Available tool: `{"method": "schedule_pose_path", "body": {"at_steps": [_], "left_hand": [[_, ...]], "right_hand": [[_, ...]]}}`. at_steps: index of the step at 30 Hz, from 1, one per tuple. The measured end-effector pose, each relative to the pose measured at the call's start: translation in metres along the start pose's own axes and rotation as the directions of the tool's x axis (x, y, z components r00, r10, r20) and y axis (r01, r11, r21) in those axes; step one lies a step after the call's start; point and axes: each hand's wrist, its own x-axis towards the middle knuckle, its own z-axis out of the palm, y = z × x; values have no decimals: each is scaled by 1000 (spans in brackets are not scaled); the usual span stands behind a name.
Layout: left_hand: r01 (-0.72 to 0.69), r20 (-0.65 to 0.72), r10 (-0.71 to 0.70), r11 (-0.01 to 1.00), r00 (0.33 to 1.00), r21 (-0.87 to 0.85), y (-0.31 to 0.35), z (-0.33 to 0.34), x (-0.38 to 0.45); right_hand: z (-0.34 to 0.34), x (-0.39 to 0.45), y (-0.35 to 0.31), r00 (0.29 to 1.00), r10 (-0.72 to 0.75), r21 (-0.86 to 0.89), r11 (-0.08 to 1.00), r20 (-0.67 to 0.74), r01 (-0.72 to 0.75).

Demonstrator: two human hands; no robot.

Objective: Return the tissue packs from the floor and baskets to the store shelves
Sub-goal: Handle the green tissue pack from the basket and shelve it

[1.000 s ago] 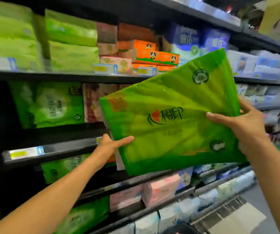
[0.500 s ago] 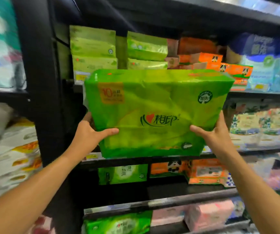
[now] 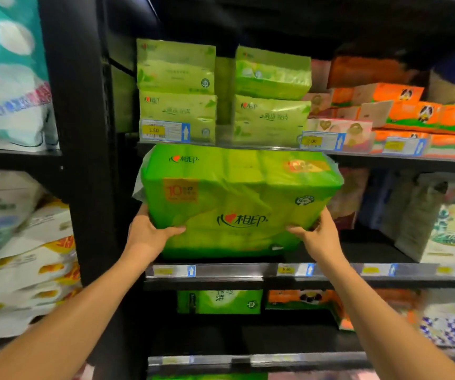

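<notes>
My left hand (image 3: 149, 234) and right hand (image 3: 320, 237) each close a grip on the green tissue pack's (image 3: 237, 198) lower corners; it sits at the shelf (image 3: 262, 270) front. I'd push it level, straight back, then release.

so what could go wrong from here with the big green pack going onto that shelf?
1. The green tissue pack nearly fills the gap under the upper shelf edge; its top could snag there.
2. The left hand and right hand grip only the lower corners of soft wrap, so the pack could sag or slip.
</notes>
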Motion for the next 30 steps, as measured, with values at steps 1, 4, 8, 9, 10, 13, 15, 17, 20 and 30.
{"method": "schedule_pose_path", "body": {"at_steps": [1,4,8,9,10,13,15,17,20,30], "left_hand": [[9,-10,-9,999,1000,40,-6,1,7],[48,-13,-47,994,999,101,-24,4,21],[72,-37,-68,988,997,134,-40,5,31],[54,-45,-48,987,998,152,-38,6,35],[34,-52,-25,983,998,181,-37,7,38],[-32,-110,72,945,991,325,-37,15,44],[-45,-157,116,917,981,396,-37,23,39],[-141,-164,265,835,950,531,-40,32,31],[-336,77,549,390,833,857,-41,43,25],[-401,416,341,-117,843,908,-53,64,63]], "right_hand": [[4,3,7,1000,3,-20,1000,1,-3],[15,8,24,997,36,-78,996,72,-30],[31,23,30,996,-5,-113,993,93,16],[34,27,28,996,-18,-137,990,84,30],[37,30,26,996,-25,-169,985,85,39],[42,34,30,985,-22,-285,956,169,70],[40,36,35,968,-5,-363,926,252,100],[39,39,39,959,7,-428,896,284,120],[42,36,38,975,-81,-573,798,206,187],[101,52,48,975,-104,-913,342,198,222]]}}
